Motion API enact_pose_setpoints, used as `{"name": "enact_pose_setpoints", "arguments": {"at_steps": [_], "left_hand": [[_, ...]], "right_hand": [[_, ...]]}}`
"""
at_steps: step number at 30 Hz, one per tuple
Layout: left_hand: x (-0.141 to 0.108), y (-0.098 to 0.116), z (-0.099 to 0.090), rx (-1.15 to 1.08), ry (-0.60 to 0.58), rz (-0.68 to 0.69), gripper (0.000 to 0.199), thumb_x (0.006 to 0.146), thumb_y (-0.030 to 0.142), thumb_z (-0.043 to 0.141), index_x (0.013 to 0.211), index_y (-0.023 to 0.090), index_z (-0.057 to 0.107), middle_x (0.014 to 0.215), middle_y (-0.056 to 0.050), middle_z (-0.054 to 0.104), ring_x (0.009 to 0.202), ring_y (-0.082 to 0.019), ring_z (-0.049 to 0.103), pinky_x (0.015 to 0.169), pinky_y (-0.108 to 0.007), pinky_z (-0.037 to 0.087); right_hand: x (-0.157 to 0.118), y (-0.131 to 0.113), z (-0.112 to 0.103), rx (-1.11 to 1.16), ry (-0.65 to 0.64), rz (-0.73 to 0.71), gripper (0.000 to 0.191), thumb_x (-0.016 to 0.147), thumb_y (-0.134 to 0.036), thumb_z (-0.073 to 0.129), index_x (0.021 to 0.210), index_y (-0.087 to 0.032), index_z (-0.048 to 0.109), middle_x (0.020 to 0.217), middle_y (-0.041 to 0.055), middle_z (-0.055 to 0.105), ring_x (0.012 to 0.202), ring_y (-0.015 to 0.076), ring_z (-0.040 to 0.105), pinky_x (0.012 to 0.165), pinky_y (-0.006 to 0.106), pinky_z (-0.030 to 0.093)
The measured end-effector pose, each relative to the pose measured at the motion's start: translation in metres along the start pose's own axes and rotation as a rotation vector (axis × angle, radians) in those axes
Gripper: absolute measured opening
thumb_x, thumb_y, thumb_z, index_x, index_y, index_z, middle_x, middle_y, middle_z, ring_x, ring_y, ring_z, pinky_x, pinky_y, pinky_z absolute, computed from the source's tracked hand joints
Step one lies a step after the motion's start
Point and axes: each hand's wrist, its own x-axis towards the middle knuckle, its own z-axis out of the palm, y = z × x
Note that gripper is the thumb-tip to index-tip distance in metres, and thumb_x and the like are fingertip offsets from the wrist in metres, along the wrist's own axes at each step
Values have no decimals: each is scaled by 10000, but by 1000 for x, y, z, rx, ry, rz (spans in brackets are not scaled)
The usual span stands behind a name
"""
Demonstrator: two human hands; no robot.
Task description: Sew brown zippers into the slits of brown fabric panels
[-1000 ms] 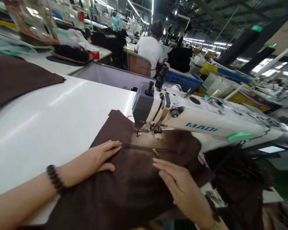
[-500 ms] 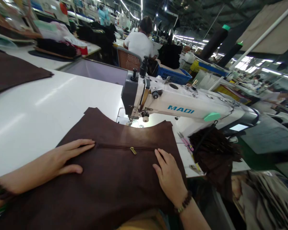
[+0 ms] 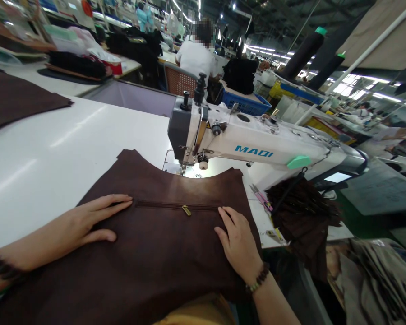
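A dark brown panel [image 3: 162,253] lies spread over the front of the white table, its curved top edge close to the needle of a sewing machine [image 3: 253,144]. Across it runs a straight zipper [image 3: 155,206] with a brass-coloured pull [image 3: 186,210] near the middle. My left hand [image 3: 91,221] rests flat at the zipper's left end, fingers stretched and thumb apart. At the right end, my right hand [image 3: 238,241] lies on the panel with its fingers extended. Neither hand grips anything.
Pink-handled scissors [image 3: 262,198] lie right of the panel, beside a heap of dark brown pieces [image 3: 301,207]. Another brown panel [image 3: 20,99] is on the table [image 3: 77,140] at far left. Folded cloth [image 3: 375,280] is stacked at lower right. A person in white [image 3: 196,56] sits beyond the machine.
The view has shifted very slightly. Both hands and the panel keep the same places relative to each other.
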Motion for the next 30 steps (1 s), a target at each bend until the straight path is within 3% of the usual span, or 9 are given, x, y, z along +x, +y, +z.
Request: {"name": "enact_pose_setpoints", "arguments": {"at_steps": [4,12,18,23,30], "left_hand": [[2,12,-10,26,22,-15,549,874,524,423,1352,270,334,1379,1,398,1201,-174,448,1000,-361,365],[6,23,-20,45,15,-40,565,871,570,363,1319,227,400,1357,-18,431,1182,-185,473,1003,-365,379],[16,52,-21,43,134,-31,544,896,566,314,1272,210,482,1278,-81,491,1128,-239,508,998,-401,405],[35,84,-19,88,146,2,409,948,398,307,1178,184,569,1158,-118,512,1050,-234,520,930,-397,452],[61,109,-16,176,44,61,331,922,173,393,1227,202,518,1008,-104,517,853,-210,522,749,-362,478]], "right_hand": [[2,1,-2,-14,-41,-10,364,888,-257,448,1216,-109,503,1183,133,515,1083,236,473,922,421,428],[-3,2,3,-50,-1,-40,359,902,-266,418,1195,-84,517,1169,141,528,1070,248,478,910,427,420],[-6,3,8,-72,44,-82,356,915,-295,392,1175,-86,517,1153,145,532,1062,251,474,898,424,417],[-9,0,13,-95,59,-80,337,923,-306,368,1140,-101,524,1162,145,527,1074,251,463,899,431,409],[-10,-5,16,-109,78,-77,344,927,-299,353,1159,-97,506,1172,146,529,1068,257,470,876,439,418]]}}
